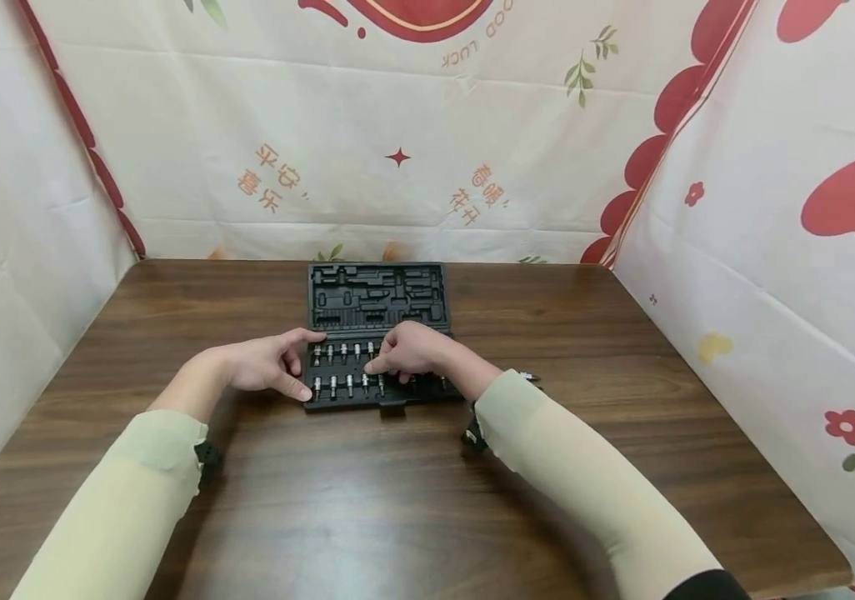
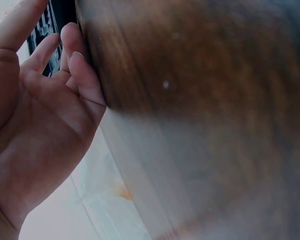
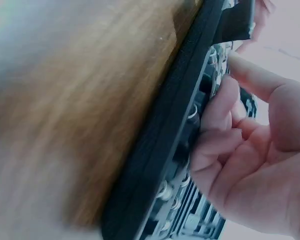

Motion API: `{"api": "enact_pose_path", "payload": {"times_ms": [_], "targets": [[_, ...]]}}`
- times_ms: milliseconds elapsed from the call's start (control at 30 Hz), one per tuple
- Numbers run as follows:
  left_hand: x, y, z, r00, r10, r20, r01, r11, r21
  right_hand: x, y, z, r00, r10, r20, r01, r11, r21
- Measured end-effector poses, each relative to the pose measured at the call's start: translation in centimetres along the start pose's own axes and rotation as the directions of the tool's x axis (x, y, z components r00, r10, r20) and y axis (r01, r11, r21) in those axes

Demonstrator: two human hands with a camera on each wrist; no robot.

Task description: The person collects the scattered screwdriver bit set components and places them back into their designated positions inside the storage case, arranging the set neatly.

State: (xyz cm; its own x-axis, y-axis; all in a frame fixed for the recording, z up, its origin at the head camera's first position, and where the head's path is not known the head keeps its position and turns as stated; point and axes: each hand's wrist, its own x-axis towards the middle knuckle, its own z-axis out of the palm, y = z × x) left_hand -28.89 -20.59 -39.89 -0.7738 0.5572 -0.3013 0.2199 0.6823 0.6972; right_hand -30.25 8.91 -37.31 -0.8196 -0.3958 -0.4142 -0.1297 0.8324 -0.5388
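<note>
A black plastic tool case (image 1: 348, 401) lies with its lid (image 1: 378, 296) folded back on the wooden table. Two rows of silver bit sockets (image 1: 349, 386) sit in its base. My left hand (image 1: 257, 364) is at the case's left edge, thumb at the front corner and index finger near the hinge; both are stretched out. Over the base, my right hand (image 1: 416, 348) has curled fingers, with thumb and index finger pinching at a bit socket (image 1: 371, 348) in the back row. In the right wrist view the fingertips (image 3: 229, 87) are down among the sockets, which they partly hide.
A small silver item (image 1: 528, 377) lies right of the case, partly behind the right sleeve (image 1: 577, 454). The case's latch (image 1: 392, 411) juts out at the front. The wooden table (image 1: 322, 500) is bordered by printed cloth (image 1: 397, 200) at the back and sides.
</note>
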Motion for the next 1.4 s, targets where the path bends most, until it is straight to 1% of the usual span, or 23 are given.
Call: {"api": "enact_pose_path", "payload": {"times_ms": [33,100,200,267,367,467,567,733,867,1000,1100,1267,1400], "targets": [[0.0,-0.1,0.1,1.0,0.0,-0.001,0.0,1.0,-0.001,-0.3,0.5,-0.1,0.999,-0.041,-0.018,0.041,0.999,0.027],[0.0,-0.2,0.2,1.0,0.001,-0.001,-0.001,1.0,-0.007,-1.0,1.5,-0.3,0.992,-0.109,-0.067,0.112,0.993,0.042],[-0.1,-0.2,0.3,1.0,0.003,0.001,-0.003,1.0,-0.014,-2.0,3.0,-0.9,0.973,-0.164,-0.159,0.173,0.984,0.044],[-0.1,-0.1,0.3,1.0,0.003,0.001,-0.003,1.0,-0.014,-2.7,4.0,-1.4,0.956,-0.185,-0.226,0.199,0.979,0.041],[-0.2,0.0,0.2,1.0,-0.001,-0.005,0.001,1.0,-0.009,-3.8,5.3,-2.5,0.931,-0.194,-0.31,0.223,0.973,0.062],[-0.3,0.0,0.2,1.0,-0.001,-0.01,0.001,1.0,0.0,-5.1,6.5,-3.6,0.916,-0.187,-0.355,0.23,0.969,0.084],[-0.4,-0.1,0.1,1.0,-0.001,-0.011,0.001,1.0,0.0,-6.1,7.9,-4.3,0.911,-0.177,-0.372,0.227,0.969,0.096],[-0.3,-0.1,0.1,1.0,0.001,-0.007,-0.001,1.0,-0.003,-7.7,10.4,-5.0,0.91,-0.135,-0.393,0.193,0.975,0.113],[-0.2,-0.1,0.2,1.0,-0.004,-0.002,0.004,1.0,-0.005,-8.8,12.4,-5.3,0.911,-0.1,-0.4,0.168,0.976,0.14],[-0.2,0.1,0.2,1.0,-0.006,-0.002,0.006,1.0,-0.004,-10.0,14.3,-5.8,0.915,-0.077,-0.395,0.145,0.979,0.145],[-0.1,0.2,0.2,1.0,-0.007,0.001,0.007,1.0,-0.006,-10.8,15.8,-6.0,0.915,-0.071,-0.397,0.122,0.987,0.104],[-0.2,0.2,0.2,1.0,-0.01,0.005,0.01,1.0,-0.009,-11.4,18.2,-6.0,0.914,-0.08,-0.398,0.079,0.997,-0.019],[-0.3,0.0,0.1,1.0,-0.01,0.004,0.01,1.0,-0.012,-11.5,19.9,-5.9,0.925,-0.08,-0.373,0.068,0.997,-0.045]]}}
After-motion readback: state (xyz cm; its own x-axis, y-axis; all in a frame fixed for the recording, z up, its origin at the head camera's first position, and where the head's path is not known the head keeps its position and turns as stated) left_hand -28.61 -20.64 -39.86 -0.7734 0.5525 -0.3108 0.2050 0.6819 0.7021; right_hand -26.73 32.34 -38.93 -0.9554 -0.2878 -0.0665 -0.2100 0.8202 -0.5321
